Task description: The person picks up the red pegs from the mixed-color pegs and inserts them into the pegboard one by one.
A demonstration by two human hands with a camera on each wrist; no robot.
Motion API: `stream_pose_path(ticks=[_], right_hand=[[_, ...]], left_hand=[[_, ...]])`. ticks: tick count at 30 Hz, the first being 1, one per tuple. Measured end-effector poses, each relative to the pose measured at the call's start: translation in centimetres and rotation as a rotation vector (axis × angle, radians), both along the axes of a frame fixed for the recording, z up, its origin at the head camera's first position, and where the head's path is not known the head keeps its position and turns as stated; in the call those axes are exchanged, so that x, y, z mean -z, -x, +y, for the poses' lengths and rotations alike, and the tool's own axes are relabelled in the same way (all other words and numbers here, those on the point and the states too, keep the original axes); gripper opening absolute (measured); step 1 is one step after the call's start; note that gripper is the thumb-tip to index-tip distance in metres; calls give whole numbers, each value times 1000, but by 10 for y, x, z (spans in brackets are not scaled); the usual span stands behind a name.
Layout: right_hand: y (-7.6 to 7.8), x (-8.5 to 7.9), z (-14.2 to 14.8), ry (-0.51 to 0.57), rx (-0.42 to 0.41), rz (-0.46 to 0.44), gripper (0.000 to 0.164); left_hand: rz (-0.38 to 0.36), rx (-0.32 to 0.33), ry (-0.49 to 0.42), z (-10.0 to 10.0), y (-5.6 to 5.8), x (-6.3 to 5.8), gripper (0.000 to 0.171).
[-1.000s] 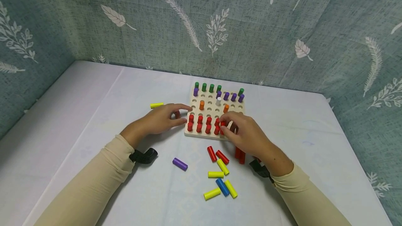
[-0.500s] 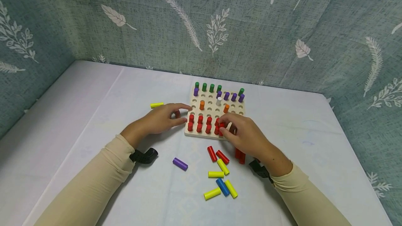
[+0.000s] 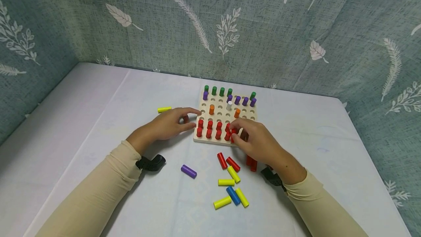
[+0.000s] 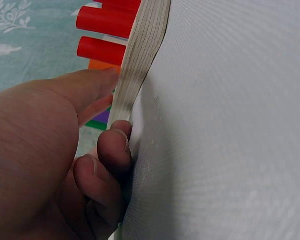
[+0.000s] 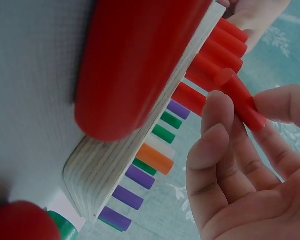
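A wooden pegboard (image 3: 210, 142) lies on the cloth, with standing pegs in green, purple, orange, white and red. My left hand (image 3: 169, 123) rests at its left side, fingertips touching the edge. In the left wrist view the thumb and forefinger of that hand (image 4: 34, 130) reach along the board, with other fingers bent low beside it. Over the front right part, my right hand (image 3: 261, 140) pinches a red peg (image 5: 242, 102) between thumb and fingers. This peg is tilted, close to the standing red pegs (image 5: 190, 97), and clear of the holes in the right wrist view.
Two loose red pegs (image 3: 227, 162) and several yellow pegs (image 3: 226, 182) lie in front of the board, around a blue peg (image 3: 233, 195). A purple peg (image 3: 189, 171) lies farther left. More red pegs (image 3: 251, 163) are partly under the right hand.
The red peg shifts and tilts slightly in the right fingertips above the front of the board. The left hand stays at the board's edge.
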State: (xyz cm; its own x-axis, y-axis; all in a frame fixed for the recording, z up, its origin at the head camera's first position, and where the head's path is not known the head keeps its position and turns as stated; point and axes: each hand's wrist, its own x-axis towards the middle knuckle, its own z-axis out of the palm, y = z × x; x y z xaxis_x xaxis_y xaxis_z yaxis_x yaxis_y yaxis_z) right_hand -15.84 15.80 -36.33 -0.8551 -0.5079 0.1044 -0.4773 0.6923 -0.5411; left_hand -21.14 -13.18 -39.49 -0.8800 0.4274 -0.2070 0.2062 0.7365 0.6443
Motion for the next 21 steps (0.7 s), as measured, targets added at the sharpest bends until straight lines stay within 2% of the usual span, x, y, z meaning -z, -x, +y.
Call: stream_pose_path(ticks=[21], right_hand=[[-5, -7, -5, 6, 2, -33, 22]], left_hand=[[7, -2, -1, 0, 3, 3, 50]])
